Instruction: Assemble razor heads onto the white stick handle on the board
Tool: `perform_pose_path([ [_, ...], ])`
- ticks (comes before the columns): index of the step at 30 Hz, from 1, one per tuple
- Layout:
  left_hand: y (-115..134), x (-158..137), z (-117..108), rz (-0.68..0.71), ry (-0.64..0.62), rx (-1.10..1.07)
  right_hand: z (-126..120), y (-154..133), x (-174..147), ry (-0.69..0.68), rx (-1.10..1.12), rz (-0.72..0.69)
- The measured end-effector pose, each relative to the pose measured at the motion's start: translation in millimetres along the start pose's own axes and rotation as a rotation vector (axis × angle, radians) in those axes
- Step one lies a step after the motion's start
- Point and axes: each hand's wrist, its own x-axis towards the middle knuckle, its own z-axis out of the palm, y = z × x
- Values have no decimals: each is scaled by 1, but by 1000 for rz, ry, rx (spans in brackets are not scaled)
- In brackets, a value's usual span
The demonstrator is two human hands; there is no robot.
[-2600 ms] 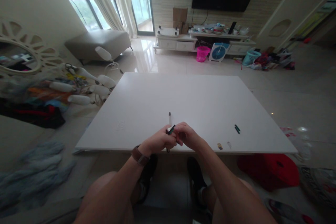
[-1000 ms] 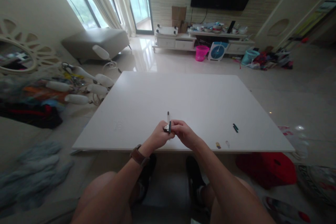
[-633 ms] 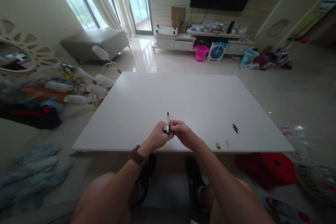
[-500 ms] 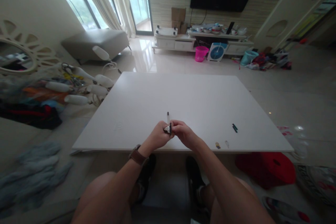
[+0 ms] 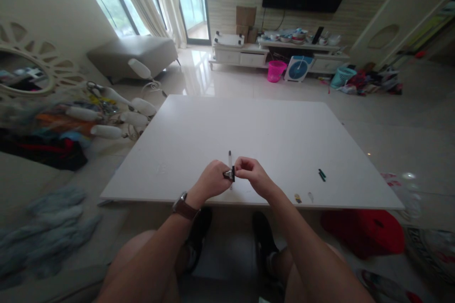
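My left hand [image 5: 212, 181], with a watch on its wrist, is closed around a small silver object with a flat black end [image 5: 233, 173]; its exact kind is hard to make out. The black end stands upright and faces right. Just beside it, my right hand [image 5: 253, 175] has its thumb and forefinger pinched together near the black edge. Whatever those fingertips hold, if anything, is too small to see. Behind the hands, a thin clear stick with a dark tip [image 5: 230, 158], like a pen, lies on the white table [image 5: 270, 123].
Two short dark green strips [image 5: 322, 175] lie on the table's right side. Nearer the front edge are a small yellowish-and-dark piece [image 5: 297, 198] and a clear piece [image 5: 310, 196]. A red stool-like object [image 5: 369, 232] stands beneath the right front edge. A lamp with white shades [image 5: 135, 120] is at left.
My right hand has drawn slightly away from the black end, opening a small gap. The left hand keeps its hold. The whole view has shifted a little.
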Motion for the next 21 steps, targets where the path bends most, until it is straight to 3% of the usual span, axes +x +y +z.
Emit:
perform_pose_path([
  [6,-4,-1,-3,22,-3,233,-1,1,-2,59,-101,11],
  [12,-3,-4,0,16,-12,312,-1,2,-10,95,-152,15],
  [16,1,-3,4,29,16,230,-3,1,-11,76,-71,3],
  [21,5,-1,14,45,92,-33,-6,1,-8,13,107,-7],
])
